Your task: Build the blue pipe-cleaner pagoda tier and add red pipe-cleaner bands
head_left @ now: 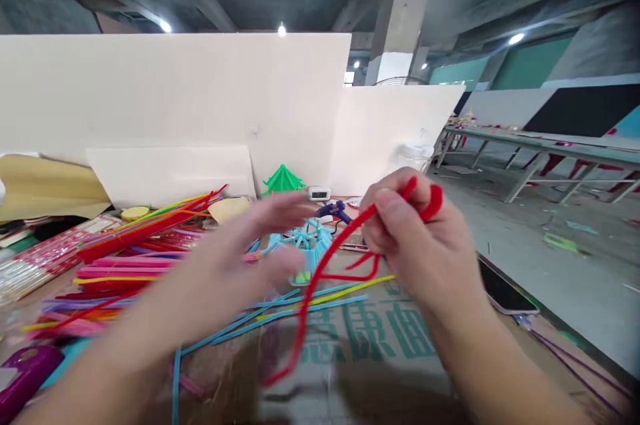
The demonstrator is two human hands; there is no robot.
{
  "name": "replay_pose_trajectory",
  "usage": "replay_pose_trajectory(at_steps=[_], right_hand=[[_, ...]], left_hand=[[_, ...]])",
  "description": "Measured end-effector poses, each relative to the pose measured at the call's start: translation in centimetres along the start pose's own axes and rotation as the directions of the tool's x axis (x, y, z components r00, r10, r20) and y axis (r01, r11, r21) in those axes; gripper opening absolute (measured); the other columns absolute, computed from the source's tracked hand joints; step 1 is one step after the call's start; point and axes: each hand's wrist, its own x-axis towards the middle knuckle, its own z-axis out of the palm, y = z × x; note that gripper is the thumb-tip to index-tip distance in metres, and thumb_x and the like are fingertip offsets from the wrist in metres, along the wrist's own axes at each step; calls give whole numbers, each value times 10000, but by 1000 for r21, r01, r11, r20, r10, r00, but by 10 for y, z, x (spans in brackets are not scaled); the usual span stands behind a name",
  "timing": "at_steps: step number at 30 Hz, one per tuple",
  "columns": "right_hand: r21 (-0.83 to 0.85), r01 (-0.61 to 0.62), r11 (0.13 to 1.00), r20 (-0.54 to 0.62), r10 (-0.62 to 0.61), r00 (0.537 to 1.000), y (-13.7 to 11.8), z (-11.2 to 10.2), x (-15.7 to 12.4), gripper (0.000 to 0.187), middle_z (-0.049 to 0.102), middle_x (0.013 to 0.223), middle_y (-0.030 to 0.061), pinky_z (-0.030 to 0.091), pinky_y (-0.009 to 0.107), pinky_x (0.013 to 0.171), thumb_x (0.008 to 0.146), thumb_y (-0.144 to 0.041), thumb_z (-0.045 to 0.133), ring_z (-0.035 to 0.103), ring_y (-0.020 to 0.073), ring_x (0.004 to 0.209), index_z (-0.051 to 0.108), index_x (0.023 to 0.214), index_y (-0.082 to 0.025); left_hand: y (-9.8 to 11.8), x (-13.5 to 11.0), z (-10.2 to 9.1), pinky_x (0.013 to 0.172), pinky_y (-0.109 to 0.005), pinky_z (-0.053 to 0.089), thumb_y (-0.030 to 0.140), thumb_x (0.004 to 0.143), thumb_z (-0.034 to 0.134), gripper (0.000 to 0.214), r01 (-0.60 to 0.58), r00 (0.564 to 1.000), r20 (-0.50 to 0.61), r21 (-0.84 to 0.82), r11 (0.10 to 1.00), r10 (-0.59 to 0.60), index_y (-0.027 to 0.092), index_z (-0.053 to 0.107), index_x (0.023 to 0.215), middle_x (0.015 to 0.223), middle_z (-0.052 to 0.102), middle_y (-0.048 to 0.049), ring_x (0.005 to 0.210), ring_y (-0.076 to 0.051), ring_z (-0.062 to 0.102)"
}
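Bent red pipe cleaners (307, 302) are pinched between the thumb and fingers of my right hand (415, 232). One long strand hangs down toward the lower left, while shorter bent pieces stick out around my fist. My left hand (255, 252) is raised to the left of them, blurred by motion, its thumb and fingers apart and nothing visible in it. Behind the hands stands a light-blue pipe-cleaner shape (313, 242), partly hidden. Farther back is a green pointed roof-like piece (283, 180). Loose blue pipe cleaners (235, 328) and a yellow one (345, 292) lie below my hands.
Piles of coloured pipe cleaners (125, 272) cover the left side. A purple tool (27, 378) lies at the lower left, a phone (505, 292) at the right edge. A small digital clock (319, 194) and a dark blue glue gun (335, 212) sit before the white board (175, 92).
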Motion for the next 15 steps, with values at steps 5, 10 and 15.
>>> replay_pose_trajectory(at_steps=[5, 10, 15], right_hand=[[88, 59, 994, -132, -47, 990, -3, 13, -11, 177, 562, 739, -37, 366, 243, 471, 1026, -332, 571, 422, 88, 519, 582, 868, -254], [158, 169, 973, -245, -127, 961, -6, -19, 7, 176, 689, 868, -3, 572, 289, 679, 1001, -336, 617, 663, 138, 739, 626, 852, -244], [264, 245, 933, -447, -107, 888, -12, -57, 28, 241, 634, 680, -40, 595, 336, 845, 996, -305, 635, 631, 108, 613, 630, 770, -221]], left_hand=[[18, 23, 90, 725, -315, 601, 385, 1036, 478, 288, 130, 977, 208, -430, 893, -42, 213, 588, 1240, 1075, 709, -67, 922, -204, 682], [16, 19, 50, 601, -235, 456, 512, 1033, 440, 386, 166, 944, 301, -77, 983, -136, 223, 683, 954, 811, 663, 7, 704, -145, 592], [-21, 6, -31, 714, -312, 483, 638, 976, 411, 509, 248, 954, 39, 462, 852, -298, 255, 744, 1001, 882, 747, -38, 802, -248, 671]])
